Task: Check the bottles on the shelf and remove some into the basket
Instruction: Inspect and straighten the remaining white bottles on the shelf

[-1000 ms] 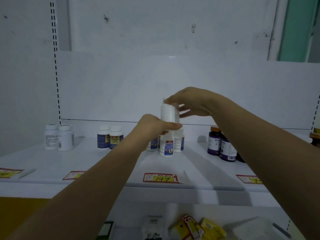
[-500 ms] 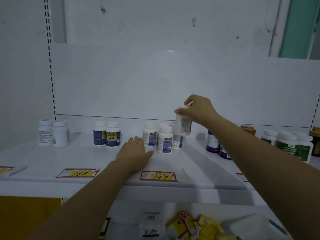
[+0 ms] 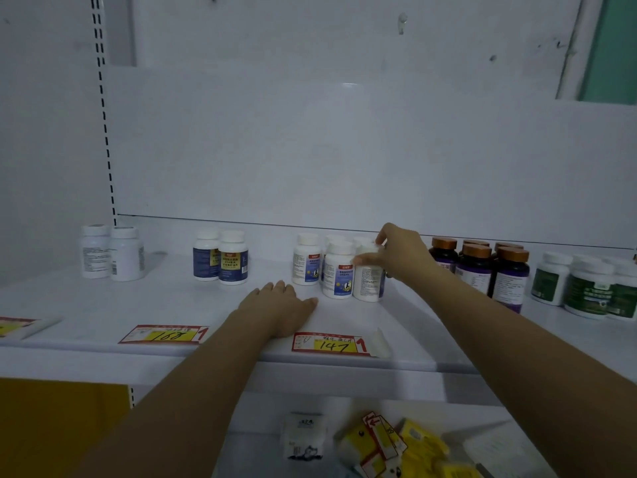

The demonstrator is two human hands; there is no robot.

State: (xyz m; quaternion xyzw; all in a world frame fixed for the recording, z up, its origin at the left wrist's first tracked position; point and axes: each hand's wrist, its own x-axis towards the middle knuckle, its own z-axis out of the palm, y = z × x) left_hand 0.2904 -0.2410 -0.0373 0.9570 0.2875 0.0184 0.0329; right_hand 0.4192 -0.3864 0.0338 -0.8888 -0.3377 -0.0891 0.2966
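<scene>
The white bottle (image 3: pixel 368 282) stands upright on the shelf (image 3: pixel 103 305), at the right edge of the white-capped bottles (image 3: pixel 339 276). The right hand (image 3: pixel 403 258) pinches its cap between thumb and curled fingers. The left hand (image 3: pixel 281 307) lies flat with fingers straight, beside the price tag (image 3: pixel 331 343) marked 147.

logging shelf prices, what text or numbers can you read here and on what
"168" and a red "1": left price tag on the shelf edge.
"147" and a red "1": middle price tag.
Handwriting above "147": unreadable.
Bottle labels, including the white bottle in the right hand grip: too blurred.
Print on the packets below: too blurred.
</scene>
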